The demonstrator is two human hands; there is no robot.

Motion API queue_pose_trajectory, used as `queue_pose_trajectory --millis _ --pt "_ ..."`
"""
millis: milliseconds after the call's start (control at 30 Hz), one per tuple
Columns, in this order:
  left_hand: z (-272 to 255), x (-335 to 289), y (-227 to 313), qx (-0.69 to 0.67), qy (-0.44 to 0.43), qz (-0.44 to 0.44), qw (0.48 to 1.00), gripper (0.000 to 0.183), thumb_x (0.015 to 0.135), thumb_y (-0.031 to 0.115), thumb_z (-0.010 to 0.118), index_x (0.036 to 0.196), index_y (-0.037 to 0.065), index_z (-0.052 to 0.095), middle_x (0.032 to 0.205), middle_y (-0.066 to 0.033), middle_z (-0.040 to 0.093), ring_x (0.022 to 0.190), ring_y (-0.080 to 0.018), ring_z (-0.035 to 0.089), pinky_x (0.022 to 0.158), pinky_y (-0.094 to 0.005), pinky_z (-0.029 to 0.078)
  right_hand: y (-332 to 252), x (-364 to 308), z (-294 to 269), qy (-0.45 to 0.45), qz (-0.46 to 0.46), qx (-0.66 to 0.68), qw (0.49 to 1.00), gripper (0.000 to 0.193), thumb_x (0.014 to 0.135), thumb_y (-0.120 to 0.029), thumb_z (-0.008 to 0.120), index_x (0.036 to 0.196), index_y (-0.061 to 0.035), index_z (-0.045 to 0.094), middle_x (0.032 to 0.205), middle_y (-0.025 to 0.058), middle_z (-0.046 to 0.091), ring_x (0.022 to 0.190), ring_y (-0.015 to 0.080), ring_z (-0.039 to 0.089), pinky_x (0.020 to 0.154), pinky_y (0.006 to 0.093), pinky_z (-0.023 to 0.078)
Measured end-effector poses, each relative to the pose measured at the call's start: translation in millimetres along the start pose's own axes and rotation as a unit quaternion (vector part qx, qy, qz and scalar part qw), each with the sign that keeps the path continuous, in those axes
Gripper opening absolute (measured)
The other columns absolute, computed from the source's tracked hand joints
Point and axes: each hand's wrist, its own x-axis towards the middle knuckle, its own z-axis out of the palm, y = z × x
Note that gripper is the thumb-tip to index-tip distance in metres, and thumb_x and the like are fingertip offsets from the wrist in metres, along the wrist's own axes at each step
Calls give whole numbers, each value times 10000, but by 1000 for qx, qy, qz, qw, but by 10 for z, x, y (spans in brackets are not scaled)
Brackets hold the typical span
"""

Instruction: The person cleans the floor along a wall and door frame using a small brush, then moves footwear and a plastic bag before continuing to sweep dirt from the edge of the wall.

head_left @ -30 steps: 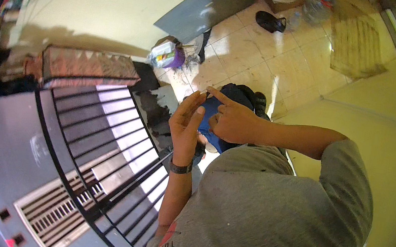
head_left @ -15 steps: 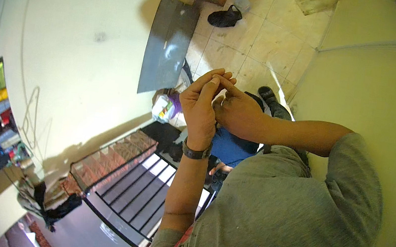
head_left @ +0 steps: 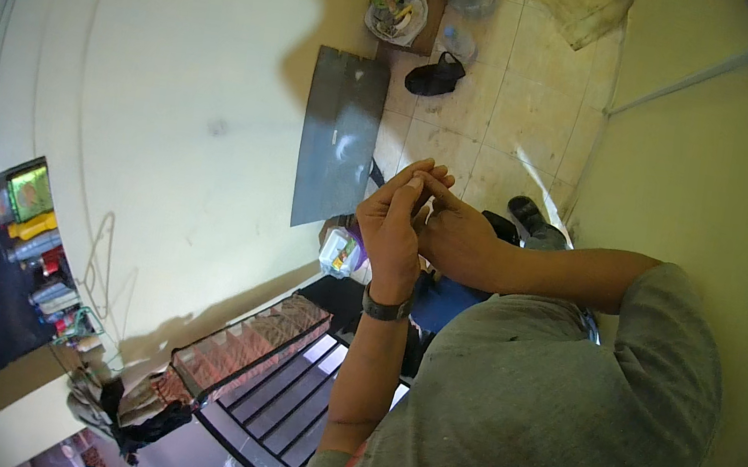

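My left hand (head_left: pixel 394 227), with a dark watch (head_left: pixel 386 305) on its wrist, is raised in front of me with its fingers curled and its thumb pressed inward. My right hand (head_left: pixel 458 240) reaches in from the right and meets it. The fingertips of both hands come together at the top of the left hand. Both are closed, and whatever they may hold between the fingers is hidden or too small to make out.
A black-railed bed frame (head_left: pixel 284 411) stands lower left. Against the wall leans a grey panel (head_left: pixel 342 135). On the tiled floor are a black bag-like item (head_left: pixel 435 76) and a plastic bottle (head_left: pixel 458 44). A shelf at left holds several bottles and packages (head_left: pixel 38 237).
The view has shifted, so the room and hands sit lower and further right in the picture. Both hands stay together in nearly the same pose.
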Motion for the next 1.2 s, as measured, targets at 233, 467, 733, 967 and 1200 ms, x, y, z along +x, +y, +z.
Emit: queue_pose_trajectory --millis 233,467,733,967,1200 --pt "38 -62 53 8 -36 30 999 308 1018 26 553 1263 -90 698 1112 -207 763 1037 -279 751 930 -356 605 -74 -43 15 -7 19 2 1000 177 826 -139 605 768 -128 771 779 73 758 941 207 734 1310 497 207" --pt "1 -172 186 2 -44 68 997 309 1018 23 551 1264 -97 694 1108 -214 760 1045 -274 747 948 -349 594 -158 30 -100 58 0 -33 998 239 843 -148 581 881 -62 802 906 136 769 1143 312 690 1301 556 193" --pt "-18 -138 299 20 -78 90 993 319 1014 25 555 1281 -88 689 1119 -209 758 1035 -264 740 931 -339 589 -172 63 -165 68 31 -21 997 222 826 -154 608 865 -38 793 892 167 764 1131 334 696 1296 534 214" --pt "82 470 30 -15 -57 48 997 330 1028 48 585 1307 -116 654 1154 -221 738 1079 -288 732 986 -368 583 321 261 182 40 71 101 991 194 812 -169 624 783 -86 797 803 121 765 1127 318 704 1262 494 297" --pt "179 1691 260 -38 -67 22 997 318 1024 27 569 1297 -111 656 1181 -218 728 1096 -302 727 1012 -389 584 1296 973 381 48 26 49 997 151 788 -164 649 717 -123 776 745 28 745 1065 244 713 1284 458 273"
